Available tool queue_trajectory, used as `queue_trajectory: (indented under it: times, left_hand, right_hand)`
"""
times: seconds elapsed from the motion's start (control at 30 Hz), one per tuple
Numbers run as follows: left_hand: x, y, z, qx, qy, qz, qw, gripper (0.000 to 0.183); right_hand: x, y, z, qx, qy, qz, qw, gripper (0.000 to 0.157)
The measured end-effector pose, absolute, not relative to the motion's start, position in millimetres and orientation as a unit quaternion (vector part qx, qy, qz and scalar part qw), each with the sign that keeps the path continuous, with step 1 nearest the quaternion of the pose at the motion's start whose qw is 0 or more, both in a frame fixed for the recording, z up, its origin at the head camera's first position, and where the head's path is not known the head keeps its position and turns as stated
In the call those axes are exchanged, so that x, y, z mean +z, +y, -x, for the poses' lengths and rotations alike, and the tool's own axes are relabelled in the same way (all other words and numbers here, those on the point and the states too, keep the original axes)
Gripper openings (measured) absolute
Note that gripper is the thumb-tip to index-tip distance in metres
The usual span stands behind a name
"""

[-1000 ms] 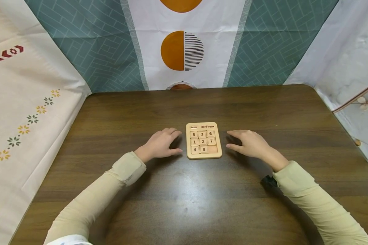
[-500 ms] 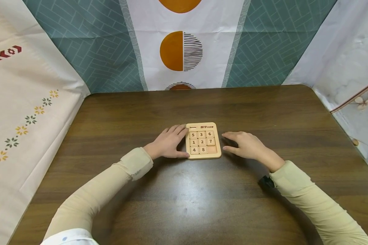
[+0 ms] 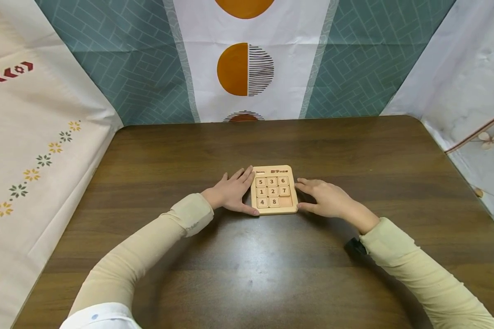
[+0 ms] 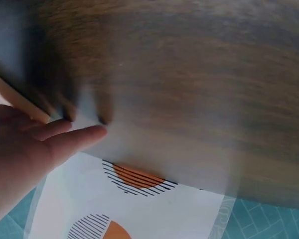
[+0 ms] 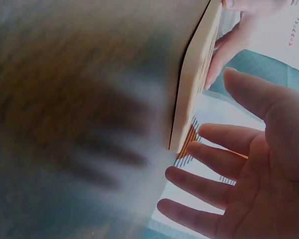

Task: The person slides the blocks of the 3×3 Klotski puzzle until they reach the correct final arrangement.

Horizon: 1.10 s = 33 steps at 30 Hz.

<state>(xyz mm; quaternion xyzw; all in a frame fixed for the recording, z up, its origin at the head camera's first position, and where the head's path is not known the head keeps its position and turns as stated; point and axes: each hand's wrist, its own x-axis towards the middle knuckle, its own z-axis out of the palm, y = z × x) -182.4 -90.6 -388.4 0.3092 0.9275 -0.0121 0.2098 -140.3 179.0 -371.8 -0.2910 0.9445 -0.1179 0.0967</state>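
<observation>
Pale number puzzle (image 3: 273, 191), rows 5-3-6, 1-2-7 & 4-8 w/ bare recess at lower R, lies flat mid-table btwn two hands. L hand (image 3: 233, 192), fingers & thumb spread wide, touches its L edge. R hand (image 3: 331, 198), thumb well apart from fingers, is at R edge; contact unclear. Beneath: brown tabletop (image 3: 247, 256); behind: patterned cloth (image 3: 232, 69).

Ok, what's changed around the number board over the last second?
The left grip moved right and now reaches the left edge of the number board; the right grip moved left, now close by its right edge, contact unclear. Neither has visibly closed on it. The board stayed put, its tiles in the same order.
</observation>
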Motion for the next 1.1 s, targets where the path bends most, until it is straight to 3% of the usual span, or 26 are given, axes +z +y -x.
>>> queue_trajectory:
  times: [0.23, 1.1]
  left_hand:
    - [-388.0, -83.6, 181.7, -0.004, 0.926, -0.297, 0.234, 0.117]
    - [-380.0, -80.1, 183.8, -0.014, 0.928, -0.284, 0.239, 0.117]
  right_hand:
    - [-377.1, 179.9, 136.9, -0.09, 0.947, 0.285, 0.12, 0.066]
    - [-378.2, 171.2, 131.6, -0.047, 0.927, 0.336, 0.159, 0.077]
